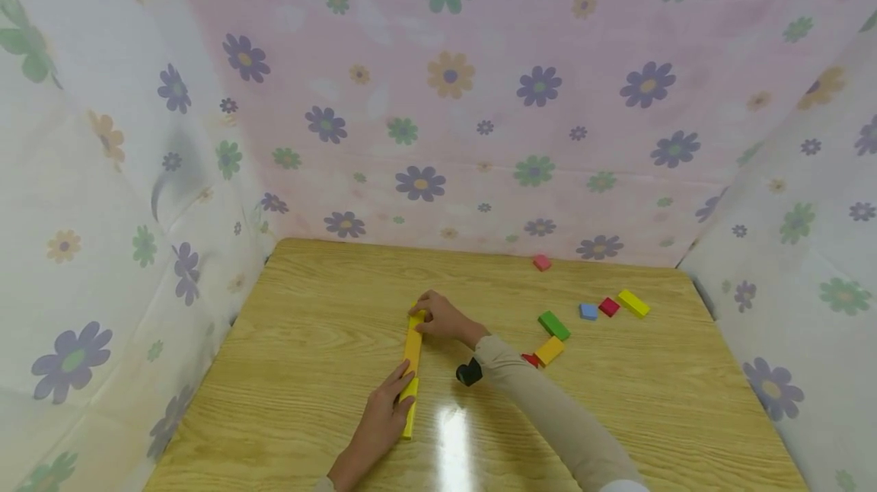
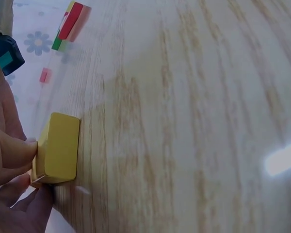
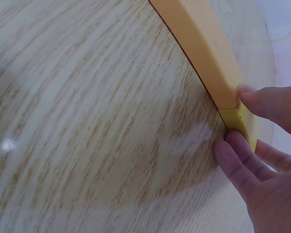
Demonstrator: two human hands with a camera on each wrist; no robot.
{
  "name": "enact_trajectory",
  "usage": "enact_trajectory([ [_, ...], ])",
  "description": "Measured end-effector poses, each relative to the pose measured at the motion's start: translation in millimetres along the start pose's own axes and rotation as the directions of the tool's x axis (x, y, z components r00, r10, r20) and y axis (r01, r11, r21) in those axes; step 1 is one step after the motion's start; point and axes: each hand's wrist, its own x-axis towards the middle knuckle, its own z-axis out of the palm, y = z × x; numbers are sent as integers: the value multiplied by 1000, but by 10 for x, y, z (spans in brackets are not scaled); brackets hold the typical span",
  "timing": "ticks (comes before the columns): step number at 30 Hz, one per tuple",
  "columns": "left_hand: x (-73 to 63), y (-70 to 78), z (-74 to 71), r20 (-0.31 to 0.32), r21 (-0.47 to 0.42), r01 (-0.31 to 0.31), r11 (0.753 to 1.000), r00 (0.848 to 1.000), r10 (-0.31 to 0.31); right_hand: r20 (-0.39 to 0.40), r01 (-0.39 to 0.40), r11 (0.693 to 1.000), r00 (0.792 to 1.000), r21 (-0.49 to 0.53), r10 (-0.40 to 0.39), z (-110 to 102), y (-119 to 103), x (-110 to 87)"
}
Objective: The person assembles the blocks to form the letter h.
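Note:
A line of wooden blocks lies end to end on the table: a long orange block (image 1: pixel 412 349) between a near yellow block (image 1: pixel 409 425) and a far yellow block (image 3: pixel 233 119). My left hand (image 1: pixel 382 414) pinches the near yellow block close to its joint with the orange one; its thumb is on one side and its fingers on the other. That block's end face (image 2: pixel 63 148) fronts the left wrist view. At the far end, my right hand (image 1: pixel 445 318) grips the far yellow block, thumb at the seam with the orange block, and mostly covers it in the head view.
Right of the line lie a green block (image 1: pixel 553 325), an orange block (image 1: pixel 550 351), a partly hidden red block (image 1: pixel 530 359), a blue block (image 1: pixel 588 312), a dark red block (image 1: pixel 609 307), a yellow block (image 1: pixel 633 303) and a pink block (image 1: pixel 542 263). Flowered cloth (image 1: pixel 479 149) encloses the table.

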Motion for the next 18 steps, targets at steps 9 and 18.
enact_trajectory([
  [9,29,4,35,-13,15,18,1000,1000,-18,2,19,1000,1000,-13,-19,-29,45,-44],
  [18,-2,0,37,-37,1,10,1000,999,-10,-20,-48,999,999,3,48,-252,35,-182],
])
